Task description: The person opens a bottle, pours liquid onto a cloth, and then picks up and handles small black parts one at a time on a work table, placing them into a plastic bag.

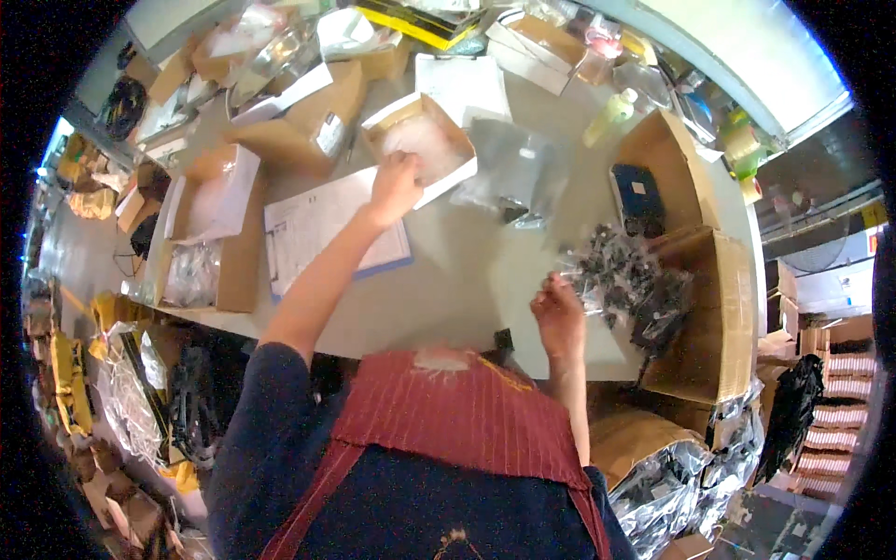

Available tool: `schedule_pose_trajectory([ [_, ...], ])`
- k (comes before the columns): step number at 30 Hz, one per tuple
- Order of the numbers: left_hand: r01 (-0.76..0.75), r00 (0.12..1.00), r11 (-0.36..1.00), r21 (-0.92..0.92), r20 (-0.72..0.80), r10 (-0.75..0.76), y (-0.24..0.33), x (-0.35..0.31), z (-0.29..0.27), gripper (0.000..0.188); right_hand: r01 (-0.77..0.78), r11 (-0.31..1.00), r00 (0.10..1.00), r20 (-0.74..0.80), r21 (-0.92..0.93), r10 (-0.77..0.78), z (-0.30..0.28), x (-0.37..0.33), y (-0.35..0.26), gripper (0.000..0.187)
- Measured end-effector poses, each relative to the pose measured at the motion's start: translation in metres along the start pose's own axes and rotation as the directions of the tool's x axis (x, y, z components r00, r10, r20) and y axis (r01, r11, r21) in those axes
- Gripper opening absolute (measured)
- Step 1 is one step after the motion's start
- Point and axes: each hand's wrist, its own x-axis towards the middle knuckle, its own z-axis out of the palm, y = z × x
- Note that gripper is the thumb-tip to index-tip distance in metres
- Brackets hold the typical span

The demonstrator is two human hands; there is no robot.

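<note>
My left hand (397, 189) reaches over the near left edge of a small open white box (459, 177). Its fingers are bent together against the clear plastic bags (431, 142) inside, and whatever they grip is hidden. Lower on the right, my right hand (558, 315) is raised above the table with thumb and fingertips pinched; what is between them is too small to make out. Just right of it lies a pile of small black parts in clear bags (616, 280), spilling from a large cardboard box (714, 313) lying on its side.
Under my left forearm lies a clipboard with a printed sheet (303, 233). Grey plastic bags (509, 173) lie mid-table. More open boxes (241, 257) stand at the left. A dark blue box (637, 194) and a yellow-green bottle (611, 118) are at the far right.
</note>
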Motion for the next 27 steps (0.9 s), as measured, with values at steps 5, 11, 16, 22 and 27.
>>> schedule_pose_trajectory([
  [5, 0.114, 0.859, 0.955, 0.273, 0.456, -0.233, -0.035, 0.035, 0.021, 0.024, -0.022, 0.957, 0.998, -0.058, -0.29, 0.006, 0.035, 0.001, 0.015, 0.02],
  [11, 0.254, 0.923, 0.961, -0.107, 0.324, -0.208, -0.035, 0.049, 0.009, 0.022, -0.049, 0.895, 0.99, -0.138, -0.444, -0.014, 0.008, 0.01, -0.001, 0.024],
  [16, 0.249, 0.963, 0.917, -0.311, 0.183, -0.199, -0.051, 0.046, -0.007, 0.021, -0.074, 0.977, 0.996, 0.031, -0.198, 0.082, 0.018, 0.035, -0.01, 0.035],
  [22, 0.383, 0.923, 0.787, -0.484, 0.17, -0.345, -0.047, 0.04, -0.023, 0.017, -0.14, 0.981, 0.964, 0.207, -0.135, 0.166, 0.066, 0.058, -0.017, 0.049],
  [27, 0.431, 0.893, 0.536, -0.726, 0.259, -0.367, -0.018, 0.019, -0.034, 0.016, -0.116, 0.968, 0.952, 0.253, -0.222, 0.173, 0.075, 0.047, -0.014, 0.041],
])
